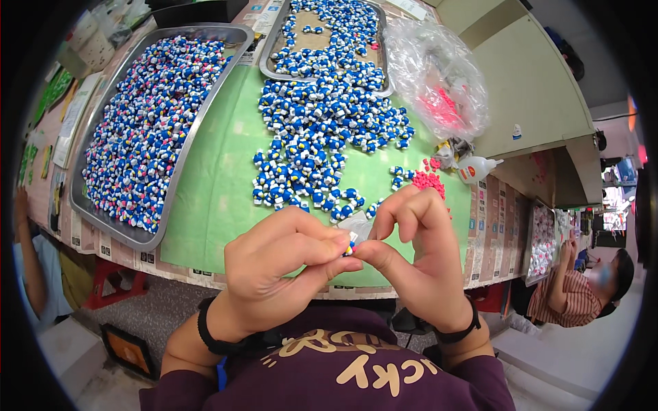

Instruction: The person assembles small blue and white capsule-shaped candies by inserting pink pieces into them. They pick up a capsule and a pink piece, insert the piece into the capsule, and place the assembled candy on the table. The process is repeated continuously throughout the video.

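We see a table (490,226) | green mat (219,185) on it | loose blue-white figures (322,130) | two metal trays (175,171) | plastic bag (442,75) | white bottle (478,168)

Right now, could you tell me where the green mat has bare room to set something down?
The green mat is bare in a strip between the left metal tray and the loose pile of blue figures, widening toward the near edge. It is crowded around the pink parts, glue bottle and plastic bag.

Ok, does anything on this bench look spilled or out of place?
Yes: many blue and white figurines lie loose on the green mat, outside the steel tray. Small pink pieces also lie scattered beside the plastic bag.
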Motion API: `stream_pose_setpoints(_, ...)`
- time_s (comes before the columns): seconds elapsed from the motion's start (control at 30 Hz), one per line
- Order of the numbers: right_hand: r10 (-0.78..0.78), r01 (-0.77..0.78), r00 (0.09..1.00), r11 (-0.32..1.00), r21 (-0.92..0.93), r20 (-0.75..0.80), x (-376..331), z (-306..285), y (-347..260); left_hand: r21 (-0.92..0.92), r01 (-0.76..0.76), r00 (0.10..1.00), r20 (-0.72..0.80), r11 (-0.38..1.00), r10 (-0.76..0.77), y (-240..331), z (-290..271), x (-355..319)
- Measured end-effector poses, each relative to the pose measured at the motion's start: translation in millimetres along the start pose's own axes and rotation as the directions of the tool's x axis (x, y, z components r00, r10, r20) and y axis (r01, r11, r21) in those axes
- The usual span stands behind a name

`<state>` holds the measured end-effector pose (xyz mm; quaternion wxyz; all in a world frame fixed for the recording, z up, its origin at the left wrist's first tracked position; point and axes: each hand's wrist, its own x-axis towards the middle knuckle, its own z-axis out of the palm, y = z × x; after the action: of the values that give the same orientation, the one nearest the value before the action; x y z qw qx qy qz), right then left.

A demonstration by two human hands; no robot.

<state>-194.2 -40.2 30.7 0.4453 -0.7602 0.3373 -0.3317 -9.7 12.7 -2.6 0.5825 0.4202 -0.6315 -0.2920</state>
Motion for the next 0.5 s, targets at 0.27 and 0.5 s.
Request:
stream_pose_setpoints(0.27,0.145,-0.175,0.970,0.974,-0.147,-0.197,-4.6,-56.1,29.6,0.257,0.017,0.972,-0.231,0.966,0.045,-18.3,-65.5,-12.6)
stream_pose_setpoints(0.5,0.221,-0.181,0.975,0.844,-0.505,0.019,-24.6,-63.6,61.5,0.540,0.526,0.760,-0.646,0.657,-0.078,-28.4,-136.3,-19.9)
